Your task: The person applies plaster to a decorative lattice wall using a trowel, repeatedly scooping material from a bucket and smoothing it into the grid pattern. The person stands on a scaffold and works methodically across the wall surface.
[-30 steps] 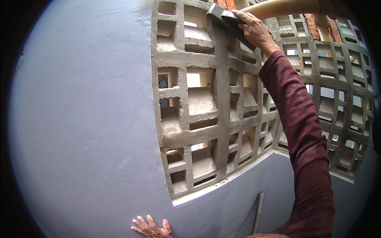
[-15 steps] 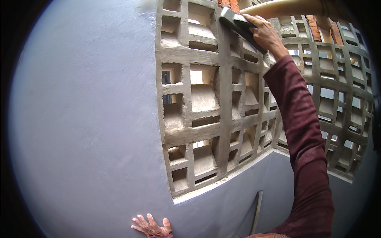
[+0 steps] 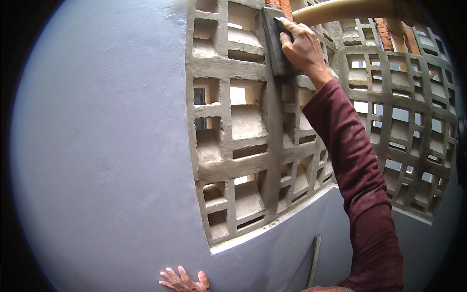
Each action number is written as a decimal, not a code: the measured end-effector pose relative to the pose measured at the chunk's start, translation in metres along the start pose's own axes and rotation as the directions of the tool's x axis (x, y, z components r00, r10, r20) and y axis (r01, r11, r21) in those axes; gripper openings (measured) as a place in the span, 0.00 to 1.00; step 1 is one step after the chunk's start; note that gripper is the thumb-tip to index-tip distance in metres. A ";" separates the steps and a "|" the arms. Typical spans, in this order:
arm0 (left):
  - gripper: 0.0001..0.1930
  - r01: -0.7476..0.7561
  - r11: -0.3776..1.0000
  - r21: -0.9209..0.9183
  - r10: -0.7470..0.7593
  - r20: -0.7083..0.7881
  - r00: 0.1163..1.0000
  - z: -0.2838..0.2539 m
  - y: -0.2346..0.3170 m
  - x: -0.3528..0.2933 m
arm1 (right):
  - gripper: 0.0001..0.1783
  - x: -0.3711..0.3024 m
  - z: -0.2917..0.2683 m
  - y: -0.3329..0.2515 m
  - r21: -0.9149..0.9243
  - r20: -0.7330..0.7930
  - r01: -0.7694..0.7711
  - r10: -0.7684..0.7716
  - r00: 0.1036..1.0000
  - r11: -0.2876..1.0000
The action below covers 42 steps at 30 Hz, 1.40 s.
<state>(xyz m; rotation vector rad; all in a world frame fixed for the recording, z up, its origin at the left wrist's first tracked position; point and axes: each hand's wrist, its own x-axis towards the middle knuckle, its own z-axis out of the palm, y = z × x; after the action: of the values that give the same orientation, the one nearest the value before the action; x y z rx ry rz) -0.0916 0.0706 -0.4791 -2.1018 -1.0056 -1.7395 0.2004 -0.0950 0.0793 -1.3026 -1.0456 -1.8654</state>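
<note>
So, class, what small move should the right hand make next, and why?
Probably a short downward slide of the dark flat tool along the grey vertical rib: the right hand grips the tool, which appears to lie lengthwise over the rib's upper part, and the rib runs on uncovered below it.

from my remote station, i record the following in the head view. the right hand (image 3: 304, 46), in a maroon sleeve (image 3: 355, 160), grips a dark rectangular plastering float (image 3: 275, 46), laid along a vertical rib of the grey concrete lattice screen (image 3: 275, 121), near its top. the left hand (image 3: 183, 282) rests, fingers spread, on the pale blue-grey wall (image 3: 107, 146) at the lower edge. i note a bamboo pole (image 3: 340, 10) just beyond the right hand, orange-red brickwork (image 3: 383, 35) at upper right, and a narrow batten (image 3: 314, 260) slanting below the screen.
</note>
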 end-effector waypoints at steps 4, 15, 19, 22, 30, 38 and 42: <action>0.37 0.022 1.000 -0.002 -0.022 0.020 1.000 -0.002 0.000 -0.005 | 0.20 0.037 -0.034 -0.050 0.062 0.259 -0.282 0.258 0.931 0.957; 0.37 -0.012 0.998 -0.059 0.012 0.000 1.000 0.003 0.004 0.003 | 0.22 0.020 0.000 0.024 -0.065 -0.042 0.173 -0.176 0.984 0.983; 0.37 0.001 0.999 -0.046 0.000 0.016 1.000 0.000 -0.002 -0.003 | 0.24 0.043 -0.007 0.009 -0.028 0.015 0.094 -0.094 0.995 0.995; 0.38 0.037 0.999 0.010 -0.037 -0.003 0.999 -0.008 -0.008 -0.008 | 0.24 -0.018 -0.002 -0.022 0.083 0.062 0.112 -0.118 0.991 0.990; 0.39 -0.035 0.998 -0.047 0.037 0.056 0.998 -0.007 -0.004 -0.004 | 0.24 0.047 -0.022 -0.004 -0.051 0.118 -0.039 0.045 0.992 0.998; 0.37 -0.088 0.981 0.175 0.098 -0.051 0.994 -0.002 -0.013 -0.008 | 0.25 -0.193 -0.147 -0.052 0.328 0.494 -0.463 0.268 0.827 0.823; 0.39 -0.184 0.977 0.109 0.182 0.028 0.983 0.011 -0.001 0.002 | 0.28 -0.403 -0.288 -0.046 0.237 0.673 -0.949 0.670 0.314 0.206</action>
<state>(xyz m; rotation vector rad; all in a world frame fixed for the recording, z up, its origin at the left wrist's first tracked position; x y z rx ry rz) -0.0841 0.0782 -0.4803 -2.0715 -0.8619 -1.5436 0.1594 -0.3018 -0.3711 -1.4284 -0.7192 -0.2728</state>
